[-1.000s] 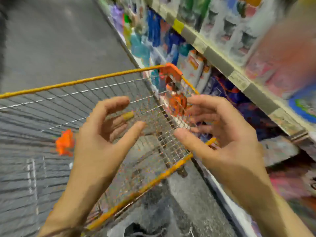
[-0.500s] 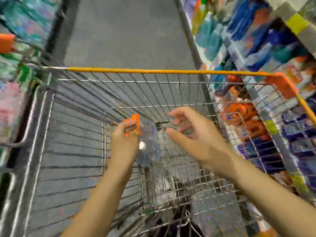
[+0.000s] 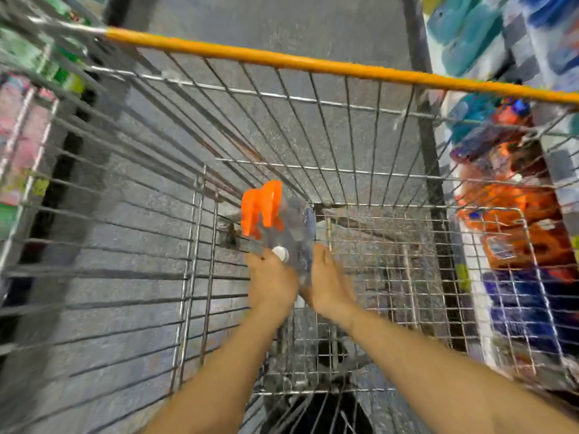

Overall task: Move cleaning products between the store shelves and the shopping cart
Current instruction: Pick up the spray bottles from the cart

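Your left hand (image 3: 271,283) grips the lower part of the spray bottle (image 3: 291,236) in the middle of the frame, inside the cart (image 3: 282,59). Your right hand (image 3: 327,285) lies against its other side, but the blur hides whether those fingers close. The bottle looks smooth, so it may slip, or its orange trigger (image 3: 261,206) may catch in the wires just behind.

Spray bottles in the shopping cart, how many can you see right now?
1. The clear, orange-triggered spray bottle is inside the cart, held by the left hand and right hand. Shelf products at right are too blurred to count.
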{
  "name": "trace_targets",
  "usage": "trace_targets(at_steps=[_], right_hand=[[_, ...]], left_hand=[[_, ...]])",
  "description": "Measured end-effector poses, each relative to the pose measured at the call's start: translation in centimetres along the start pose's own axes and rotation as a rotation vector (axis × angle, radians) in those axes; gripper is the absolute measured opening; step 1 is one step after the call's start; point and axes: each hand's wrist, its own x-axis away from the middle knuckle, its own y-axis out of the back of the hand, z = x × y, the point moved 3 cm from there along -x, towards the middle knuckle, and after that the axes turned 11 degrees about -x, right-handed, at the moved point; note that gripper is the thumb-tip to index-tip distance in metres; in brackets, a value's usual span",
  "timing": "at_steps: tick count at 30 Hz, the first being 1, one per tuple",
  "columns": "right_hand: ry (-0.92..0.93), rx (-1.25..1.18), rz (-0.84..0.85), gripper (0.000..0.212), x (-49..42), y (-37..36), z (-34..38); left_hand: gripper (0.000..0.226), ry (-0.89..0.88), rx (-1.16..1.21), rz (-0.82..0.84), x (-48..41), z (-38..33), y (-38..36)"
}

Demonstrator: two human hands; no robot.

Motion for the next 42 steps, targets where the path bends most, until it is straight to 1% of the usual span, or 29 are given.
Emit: trace_targets(at_steps=[4, 6, 9, 12, 13, 15, 17, 19, 22, 24, 25, 26, 28, 31, 33, 34, 36, 38, 39, 40, 41, 42], right_hand=[[-0.014, 0.055, 0.024, 0.058, -0.7, -1.6, 0.5], [-0.028, 0.026, -0.003, 0.052, -0.9, -1.9, 1.0], [-0.115, -0.177, -0.098, 0.031, -1.3, -1.4, 0.9], [-0.169, -0.421, -0.157, 0.018, -1.2, -0.4, 0.0], [-0.182, -0.46, -0.172, 0.018, -1.0, 0.1, -0.3], [-0.175, -0.466, -0.179, 0.026, -0.9, 1.1, -0.7], [-0.136, -0.439, -0.173, 0.034, -0.3, 2.2, -1.4], [-0.089, -0.446, -0.179, 0.038, 0.7, 3.7, -1.8], [0.015, -0.327, -0.09, 0.04, 2.6, 5.8, -2.1], [0.047, -0.247, -0.051, 0.047, 4.0, 7.1, -2.1], [0.046, -0.259, -0.04, 0.051, 4.6, 7.7, -2.2], [0.044, -0.291, -0.041, 0.054, 5.6, 8.4, -2.0], [0.024, -0.381, -0.058, 0.053, 7.7, 9.9, -1.7], [0.037, -0.583, -0.074, 0.037, 11.0, 12.5, -0.9], [0.071, -0.712, -0.081, 0.033, 13.2, 14.7, 0.2], [0.099, -0.759, -0.086, 0.032, 14.1, 16.0, 0.7], [0.142, -0.861, -0.081, 0.028, 16.4, 18.4, 1.8], [0.175, -0.96, -0.088, 0.03, 18.2, 20.1, 2.5], [0.166, -1.002, -0.104, 0.034, 18.8, 20.7, 2.6], [0.158, -1.054, -0.123, 0.037, 19.2, 21.1, 2.4], [0.149, -1.105, -0.143, 0.043, 19.6, 21.5, 2.3], [0.133, -1.143, -0.166, 0.053, 19.9, 21.8, 2.3]], left_hand=[[0.049, 0.028, -0.01, 0.012, 0.1, 0.1, -0.3], [0.045, 0.022, 0.013, 0.007, -0.3, 0.0, -0.3], [0.033, -0.058, -0.036, 0.028, -0.1, -1.3, -0.4], [0.033, -0.148, -0.005, 0.071, 0.5, -2.7, -0.4], [0.033, -0.167, 0.032, 0.091, 0.5, -2.9, -0.4], [0.03, -0.184, 0.134, 0.137, 0.5, -2.5, -0.3], [0.029, -0.207, 0.167, 0.147, 0.7, -1.8, -0.5], [0.029, -0.231, 0.172, 0.151, 0.9, -1.3, -0.7], [0.032, -0.246, 0.211, 0.161, 1.4, -1.1, -0.5], [0.037, -0.244, 0.23, 0.13, 1.5, -1.0, 0.0], [0.04, -0.233, 0.249, 0.119, 1.5, -0.8, 0.1], [0.043, -0.228, 0.282, 0.103, 1.6, -0.7, 0.3], [0.051, -0.216, 0.368, 0.084, 2.0, -0.5, 0.9], [0.057, -0.243, 0.506, 0.113, 4.0, -0.9, 2.3], [0.055, -0.308, 0.565, 0.155, 5.7, -1.3, 3.6], [0.051, -0.359, 0.604, 0.149, 6.3, -1.6, 4.5], [0.032, -0.434, 0.665, 0.104, 7.2, -2.1, 6.7], [0.014, -0.483, 0.655, 0.101, 8.1, -2.7, 9.1], [0.01, -0.514, 0.64, 0.143, 8.9, -3.1, 10.2], [0.012, -0.559, 0.64, 0.212, 9.9, -3.6, 11.1], [0.017, -0.612, 0.648, 0.291, 11.0, -4.0, 11.8], [0.025, -0.654, 0.658, 0.352, 12.0, -4.3, 12.4]])
